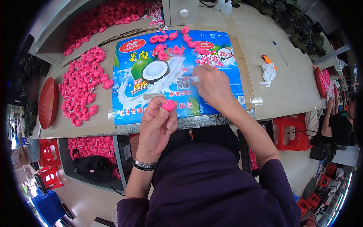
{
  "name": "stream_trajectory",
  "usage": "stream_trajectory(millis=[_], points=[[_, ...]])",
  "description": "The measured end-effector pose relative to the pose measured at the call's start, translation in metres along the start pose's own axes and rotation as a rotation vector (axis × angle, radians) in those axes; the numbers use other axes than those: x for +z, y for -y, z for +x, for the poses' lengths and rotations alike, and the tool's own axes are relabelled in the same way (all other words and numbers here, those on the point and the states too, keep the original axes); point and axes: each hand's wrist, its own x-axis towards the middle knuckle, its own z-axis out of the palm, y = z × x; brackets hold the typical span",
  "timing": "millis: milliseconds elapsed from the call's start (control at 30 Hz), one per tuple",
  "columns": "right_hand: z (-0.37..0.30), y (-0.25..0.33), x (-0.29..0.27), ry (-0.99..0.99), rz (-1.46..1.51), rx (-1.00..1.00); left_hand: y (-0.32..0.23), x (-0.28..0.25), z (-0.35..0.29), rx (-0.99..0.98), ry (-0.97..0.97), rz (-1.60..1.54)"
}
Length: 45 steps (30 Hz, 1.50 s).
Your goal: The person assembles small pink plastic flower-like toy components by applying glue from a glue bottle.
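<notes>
My left hand (pixel 157 123) pinches a small pink molded figure piece (pixel 168 105) between thumb and fingers, above the near edge of a blue printed cardboard sheet (pixel 151 96). To its right, my right hand (pixel 213 85) is closed, with a small whitish nozzle-like tip (pixel 195 78) sticking out on its left side; the rest of that thing is hidden in the fingers. Just beyond the right hand lies a heap of tiny pink-and-white pieces (pixel 208 59). Several pink figure pieces (pixel 162 47) stand at the far part of the sheet, and one tiny piece (pixel 185 70) lies apart.
On the left, a big spread of pink pieces (pixel 84 81) lies beside a red tray (pixel 48 103). More pink pieces (pixel 100 19) fill a far-left shelf. At right are an orange-handled tool (pixel 267 59), crumpled white tissue (pixel 268 73) and a pen (pixel 280 53). White bottles (pixel 226 7) stand at the back.
</notes>
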Motion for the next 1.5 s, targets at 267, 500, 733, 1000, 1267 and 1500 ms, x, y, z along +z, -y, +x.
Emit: stream_trajectory(millis=[267,500,733,1000,1267,1500], points=[[-0.027,0.022,-0.027,0.136,1.031,0.272,0.011,0.011,0.003,0.041,-0.012,0.092],[-0.038,0.027,-0.021,0.050,1.161,0.155,0.016,0.018,0.005,0.104,-0.045,0.207],[-0.040,0.026,-0.016,0.085,1.175,0.172,0.016,0.021,0.004,0.101,-0.048,0.229],[-0.037,0.015,-0.021,0.291,1.507,0.318,0.007,0.018,0.004,0.068,-0.019,0.460],[-0.036,0.015,-0.022,0.281,1.406,0.292,0.003,0.022,0.006,0.155,-0.039,0.601],[-0.042,0.013,-0.011,0.166,1.424,0.181,0.007,0.019,0.005,0.183,0.011,0.620]])
